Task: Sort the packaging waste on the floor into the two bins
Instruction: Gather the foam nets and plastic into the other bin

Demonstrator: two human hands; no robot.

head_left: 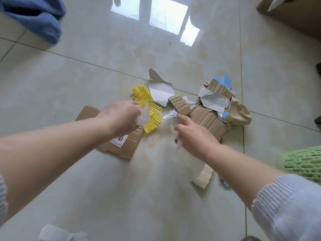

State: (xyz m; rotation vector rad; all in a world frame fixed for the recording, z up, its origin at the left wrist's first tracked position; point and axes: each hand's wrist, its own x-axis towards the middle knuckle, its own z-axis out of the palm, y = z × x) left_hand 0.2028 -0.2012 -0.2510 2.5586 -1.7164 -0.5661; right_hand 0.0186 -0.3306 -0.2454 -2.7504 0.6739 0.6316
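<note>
Packaging waste lies on the tiled floor. My left hand [121,117] grips a translucent white plastic piece [145,114] above the yellow foam net [147,106] and a flat cardboard piece with a label [121,146]. My right hand [192,134] holds crumpled clear plastic film [178,141], and its index finger points at another clear film scrap [169,114]. Torn corrugated cardboard [206,119], white paper pieces [160,93], brown paper [240,112] and a blue scrap [224,80] lie in a heap just beyond.
A green foam net [305,162] sits at the right edge. A cardboard strip [203,178] lies under my right forearm. Blue cloth [34,18] is at the top left, a cardboard box [295,14] at the top right, white paper [57,234] at the bottom.
</note>
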